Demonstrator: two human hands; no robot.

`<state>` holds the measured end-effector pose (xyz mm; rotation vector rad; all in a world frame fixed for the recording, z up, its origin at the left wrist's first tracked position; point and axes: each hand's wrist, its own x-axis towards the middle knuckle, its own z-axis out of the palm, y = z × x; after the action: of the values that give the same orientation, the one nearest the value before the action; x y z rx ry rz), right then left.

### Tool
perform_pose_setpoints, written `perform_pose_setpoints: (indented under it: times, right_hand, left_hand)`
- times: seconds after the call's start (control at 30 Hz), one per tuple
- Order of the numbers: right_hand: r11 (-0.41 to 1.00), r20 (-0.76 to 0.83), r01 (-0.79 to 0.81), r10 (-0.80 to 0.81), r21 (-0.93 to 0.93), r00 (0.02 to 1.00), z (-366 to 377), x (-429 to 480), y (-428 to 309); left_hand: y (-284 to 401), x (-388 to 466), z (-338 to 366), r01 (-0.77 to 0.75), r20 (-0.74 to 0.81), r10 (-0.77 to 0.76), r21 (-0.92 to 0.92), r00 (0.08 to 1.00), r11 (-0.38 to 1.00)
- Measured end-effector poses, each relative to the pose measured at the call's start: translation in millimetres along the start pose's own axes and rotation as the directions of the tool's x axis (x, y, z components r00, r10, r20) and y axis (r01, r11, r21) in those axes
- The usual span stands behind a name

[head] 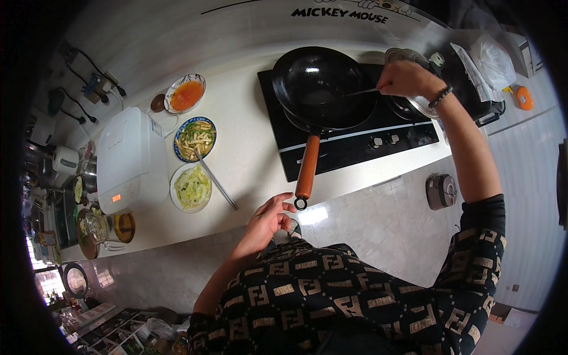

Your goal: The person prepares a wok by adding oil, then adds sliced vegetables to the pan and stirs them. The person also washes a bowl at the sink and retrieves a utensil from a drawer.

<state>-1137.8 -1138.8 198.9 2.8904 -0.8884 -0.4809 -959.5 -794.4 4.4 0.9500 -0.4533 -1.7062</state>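
Observation:
A black wok (321, 86) with a brown wooden handle (307, 166) sits on the black cooktop (350, 148); a little liquid seems to shine at its bottom. My right hand (406, 80) is closed on a thin metal utensil (361, 92), whose far end reaches over the wok's right side. What that end is like cannot be told. My left hand (270, 217) is beside the handle's ringed end with its fingers apart, holding nothing. Left of the cooktop are a bowl of orange-red liquid (186, 95), a plate of cut strips with greens (195, 140) and a plate of chopped cabbage (192, 187).
Metal chopsticks (217, 179) lean on the strips' plate. A white appliance (124, 155) and a brown egg (158, 103) are at the left. A glass lid (421, 104) and a plastic bag (492, 62) lie right of the wok. Glass jugs (100, 226) stand far left.

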Motion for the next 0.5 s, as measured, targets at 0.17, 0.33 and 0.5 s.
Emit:
perform_pose_setpoints:
  times: [0.17, 0.33, 0.5]
  right_hand:
    - [0.998, -0.097, 0.06, -0.058, 0.012, 0.994, 36.0, -8.7, 5.9]
    - [0.982, -0.046, -0.181, 0.183, 0.052, 0.982, 71.9, -2.4, -1.8]
    - [0.947, -0.133, -0.306, 0.317, 0.099, 0.939, 64.4, -37.5, -10.8]
  left_hand:
    - [9.4, 8.3, 11.5, 0.003, 0.039, -0.003, -0.02, 0.999, 1.0]
    - [8.0, 19.0, 19.4, 0.037, 0.082, -0.033, -0.052, 0.996, 0.998]
    - [8.4, 17.0, 17.5, 0.025, 0.104, -0.02, -0.05, 0.994, 0.998]
